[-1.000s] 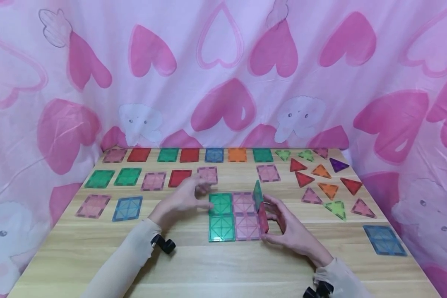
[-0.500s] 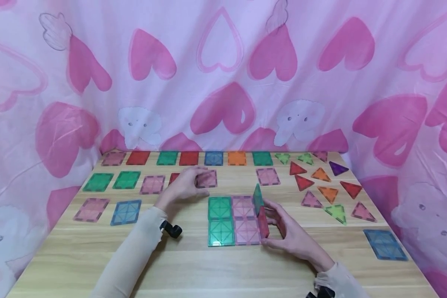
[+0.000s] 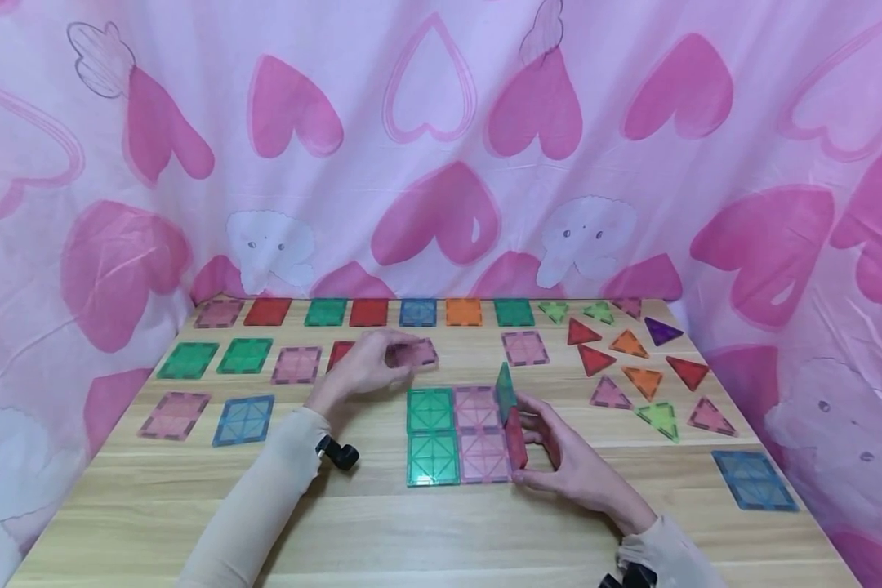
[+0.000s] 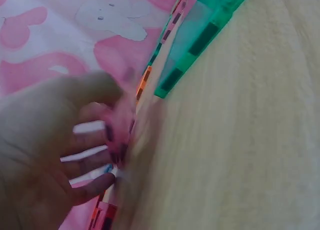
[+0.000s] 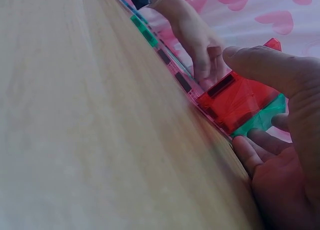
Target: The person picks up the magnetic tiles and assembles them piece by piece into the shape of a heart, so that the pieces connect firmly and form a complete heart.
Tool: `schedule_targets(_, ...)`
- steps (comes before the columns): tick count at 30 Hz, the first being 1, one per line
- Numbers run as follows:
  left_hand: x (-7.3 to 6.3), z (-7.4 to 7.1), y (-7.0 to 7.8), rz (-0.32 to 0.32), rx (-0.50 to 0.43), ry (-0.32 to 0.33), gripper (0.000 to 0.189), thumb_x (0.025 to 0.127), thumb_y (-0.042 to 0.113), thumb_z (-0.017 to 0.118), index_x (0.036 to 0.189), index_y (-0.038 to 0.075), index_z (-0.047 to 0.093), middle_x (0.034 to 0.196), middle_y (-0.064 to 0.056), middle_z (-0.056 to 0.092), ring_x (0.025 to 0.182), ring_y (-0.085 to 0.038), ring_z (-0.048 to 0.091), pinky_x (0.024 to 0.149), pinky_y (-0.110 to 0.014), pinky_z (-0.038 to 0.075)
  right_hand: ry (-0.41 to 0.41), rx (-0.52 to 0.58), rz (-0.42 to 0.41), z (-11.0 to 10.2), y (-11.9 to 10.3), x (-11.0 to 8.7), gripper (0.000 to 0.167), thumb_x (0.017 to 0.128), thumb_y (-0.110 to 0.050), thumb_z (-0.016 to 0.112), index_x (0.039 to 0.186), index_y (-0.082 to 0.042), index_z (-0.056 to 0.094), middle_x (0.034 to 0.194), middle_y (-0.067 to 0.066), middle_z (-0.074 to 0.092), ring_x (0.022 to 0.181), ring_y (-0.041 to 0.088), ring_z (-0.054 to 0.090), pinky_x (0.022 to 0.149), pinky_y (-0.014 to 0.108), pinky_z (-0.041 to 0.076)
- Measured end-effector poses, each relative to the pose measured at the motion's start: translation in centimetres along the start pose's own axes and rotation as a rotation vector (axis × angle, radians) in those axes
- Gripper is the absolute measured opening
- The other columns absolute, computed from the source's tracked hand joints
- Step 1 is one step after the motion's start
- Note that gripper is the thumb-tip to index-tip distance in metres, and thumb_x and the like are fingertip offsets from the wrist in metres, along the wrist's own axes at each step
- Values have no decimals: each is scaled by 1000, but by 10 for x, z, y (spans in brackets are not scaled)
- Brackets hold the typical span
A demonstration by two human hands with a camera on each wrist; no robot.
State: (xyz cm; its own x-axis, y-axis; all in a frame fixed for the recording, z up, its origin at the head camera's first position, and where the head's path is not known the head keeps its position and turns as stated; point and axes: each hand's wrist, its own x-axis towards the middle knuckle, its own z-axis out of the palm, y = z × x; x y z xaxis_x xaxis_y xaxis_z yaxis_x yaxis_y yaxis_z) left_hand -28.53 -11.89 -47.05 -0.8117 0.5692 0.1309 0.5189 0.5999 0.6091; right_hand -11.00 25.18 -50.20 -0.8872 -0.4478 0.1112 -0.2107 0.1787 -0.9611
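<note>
My left hand (image 3: 371, 363) pinches a pink square magnetic tile (image 3: 425, 352) behind the flat block of tiles; in the left wrist view this pink tile (image 4: 119, 127) is blurred between thumb and fingers. The block has two green tiles (image 3: 432, 457) on the left and two pink tiles (image 3: 483, 456) on the right, edge to edge. Along its right side stand a red square tile (image 3: 516, 441) and, behind it, a green tile (image 3: 505, 392), both upright. My right hand (image 3: 569, 449) holds the red tile from the right, thumb at its near edge and fingers curled behind.
Square tiles in several colours lie in rows at the back and left, among them a blue tile (image 3: 243, 420). Triangle tiles, such as a purple one (image 3: 662, 331), are scattered at the right. Another blue tile (image 3: 754, 480) lies near the table's right edge. A pink heart-print curtain (image 3: 434, 212) surrounds the table.
My left hand has moved from the green tile's left edge back to the loose pink square, which it now pinches and has tilted. My right hand stays at the upright red tile.
</note>
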Motion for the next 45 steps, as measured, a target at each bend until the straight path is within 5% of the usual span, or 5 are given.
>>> schedule_targets(8, 2, 12, -6, 56, -89, 126, 37, 118, 33, 57, 147, 17, 73, 139, -3, 77, 115, -20, 71, 105, -47, 59, -1, -4, -2, 1, 0, 0, 109, 92, -5, 92, 176, -22, 25, 173, 17, 39, 151, 41, 48, 117, 22, 48)
schedule_targets(16, 5, 17, -5, 46, -62, 186, 28, 106, 13, 78, 133, 12, 78, 120, -6, 81, 103, -19, 75, 96, -41, 64, -4, -9, -4, 2, -1, 2, 109, 92, -7, 92, 177, -24, 25, 173, 17, 41, 150, 40, 51, 117, 22, 48)
schedule_targets(30, 24, 45, 20, 55, -156, 83, 24, 103, 18, 83, 126, 13, 81, 106, 1, 79, 93, -15, 70, 87, -35, 62, -5, -12, -31, -1, 0, -1, 109, 92, -6, 92, 177, -20, 24, 170, 19, 42, 148, 34, 52, 117, 23, 49)
schedule_targets(45, 32, 68, 47, 158, -193, -16, 10, 105, 16, 79, 114, 14, 83, 105, 4, 81, 90, -8, 68, 84, -29, 59, -23, -3, -44, -1, 0, 0, 107, 93, -7, 92, 177, -18, 25, 172, 19, 40, 153, 38, 48, 118, 25, 48)
